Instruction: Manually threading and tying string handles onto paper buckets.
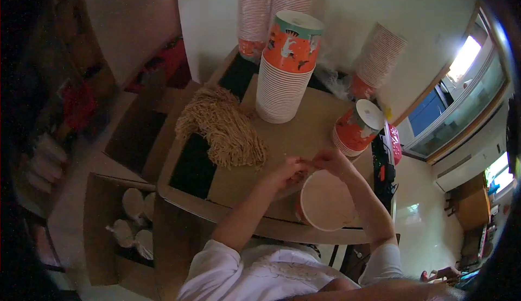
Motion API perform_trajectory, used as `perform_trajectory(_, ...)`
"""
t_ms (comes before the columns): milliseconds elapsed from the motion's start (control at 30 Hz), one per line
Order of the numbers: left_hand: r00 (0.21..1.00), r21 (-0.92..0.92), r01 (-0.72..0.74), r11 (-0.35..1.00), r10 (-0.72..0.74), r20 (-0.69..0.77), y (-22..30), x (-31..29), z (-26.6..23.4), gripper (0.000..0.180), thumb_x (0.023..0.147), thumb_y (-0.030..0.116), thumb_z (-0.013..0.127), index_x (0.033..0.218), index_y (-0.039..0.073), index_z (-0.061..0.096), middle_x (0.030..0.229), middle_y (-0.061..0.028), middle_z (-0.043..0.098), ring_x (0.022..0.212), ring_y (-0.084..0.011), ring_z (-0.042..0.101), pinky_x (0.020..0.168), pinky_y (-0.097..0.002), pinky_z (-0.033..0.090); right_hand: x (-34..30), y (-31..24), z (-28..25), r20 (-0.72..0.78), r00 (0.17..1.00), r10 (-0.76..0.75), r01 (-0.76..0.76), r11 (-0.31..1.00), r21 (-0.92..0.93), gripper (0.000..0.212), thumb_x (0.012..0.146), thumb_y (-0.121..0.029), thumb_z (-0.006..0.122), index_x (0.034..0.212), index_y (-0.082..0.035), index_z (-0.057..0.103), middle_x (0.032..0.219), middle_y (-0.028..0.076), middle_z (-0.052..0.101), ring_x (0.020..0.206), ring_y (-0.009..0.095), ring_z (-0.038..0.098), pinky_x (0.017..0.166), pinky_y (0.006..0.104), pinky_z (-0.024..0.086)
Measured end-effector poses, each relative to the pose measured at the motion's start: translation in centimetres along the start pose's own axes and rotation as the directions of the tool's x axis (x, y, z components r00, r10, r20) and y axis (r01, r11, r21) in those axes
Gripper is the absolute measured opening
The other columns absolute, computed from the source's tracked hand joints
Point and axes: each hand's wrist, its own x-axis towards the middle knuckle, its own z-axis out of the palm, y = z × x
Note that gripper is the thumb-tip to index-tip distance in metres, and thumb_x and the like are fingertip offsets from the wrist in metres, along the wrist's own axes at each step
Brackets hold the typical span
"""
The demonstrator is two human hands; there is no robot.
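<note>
Together, a person's left hand [292, 172] and right hand [330, 162] meet, or nearly meet, at the far rim of an open paper tub [328, 200], which sits near the front edge of a desk [182, 203] partly covered by a cardboard sheet [309, 119]. Each grip looks narrow, fingers drawn in close, though whether something thin is pinched there cannot be told at this size. The step in hand appears to be delicate, two-handed fingertip work; the next move would seem to call for a steady pinch and a right forearm kept off the tub's rim. The tub stands mouth up, its pale inside showing, with no distinct contents to be made out. To the left lies a loose bundle of tan strands [220, 127], apart from both hands. Behind, a tall stack of tubs [285, 78] stands upside down, nested, the topmost printed in orange and green; a shorter stack [358, 127] sits just beyond the right hand. More nested tubs in clear wrapping [255, 18] stand by the wall [353, 2], with a leaning stack [380, 56] farther right. Low at left, an open carton [97, 230] holds several white, round-topped items [133, 203] of uncertain kind
</note>
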Motion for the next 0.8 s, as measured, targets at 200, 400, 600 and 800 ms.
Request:
perform_trajectory(200, 0.992, 0.194, -0.030, 0.981, 0.053, -0.117, 2.1, -2.3, 4.5, 0.017, 0.077, 0.012, 0.060, 0.093, 0.005, 0.060, 0.082, -0.0027, 0.060, 0.072, -0.0121, 0.056, 0.062, -0.0267, 0.047, -0.9, -0.1, -0.7, -0.069, 0.996, 0.053, -0.034, 0.966, 0.256, 0.007, 0.075, -0.006, 0.056, 0.080, -0.002, 0.058, 0.069, 0.001, 0.055, 0.064, 0.010, 0.053, 0.058, 0.0222, 0.043)
perform_trajectory(400, 0.919, 0.545, -0.265, 0.796, 0.380, -0.108, -1.2, 0.4, 2.5, 0.015, 0.077, 0.012, 0.059, 0.081, -0.002, 0.062, 0.075, -0.0066, 0.062, 0.068, -0.0123, 0.056, 0.061, -0.0279, 0.046, -1.2, 0.0, -1.3, -0.094, 0.986, 0.137, -0.059, 0.818, 0.573, 0.017, 0.073, -0.002, 0.057, 0.090, -0.003, 0.055, 0.075, 0.003, 0.057, 0.068, 0.013, 0.056, 0.062, 0.0237, 0.046)
perform_trajectory(600, 0.913, 0.577, -0.259, 0.775, 0.392, -0.117, -0.4, -0.5, 3.0, 0.015, 0.078, 0.012, 0.057, 0.084, -0.001, 0.061, 0.076, -0.0082, 0.061, 0.069, -0.0125, 0.056, 0.062, -0.0280, 0.045, -0.8, -0.6, -1.6, 0.072, 0.997, -0.018, -0.002, 0.965, 0.261, 0.021, 0.073, -0.001, 0.060, 0.093, -0.003, 0.056, 0.079, 0.003, 0.058, 0.071, 0.011, 0.056, 0.065, 0.0222, 0.045)
perform_trajectory(800, 0.891, 0.634, -0.232, 0.738, 0.422, -0.165, 0.2, -0.9, 3.8, 0.015, 0.078, 0.013, 0.056, 0.081, -0.001, 0.060, 0.075, -0.0077, 0.061, 0.069, -0.0124, 0.056, 0.064, -0.0280, 0.046, 0.2, 1.4, -1.8, 0.038, 0.999, -0.034, 0.031, 0.996, 0.084, 0.015, 0.074, -0.003, 0.060, 0.089, -0.003, 0.059, 0.073, 0.000, 0.057, 0.071, 0.007, 0.054, 0.063, 0.0213, 0.044)
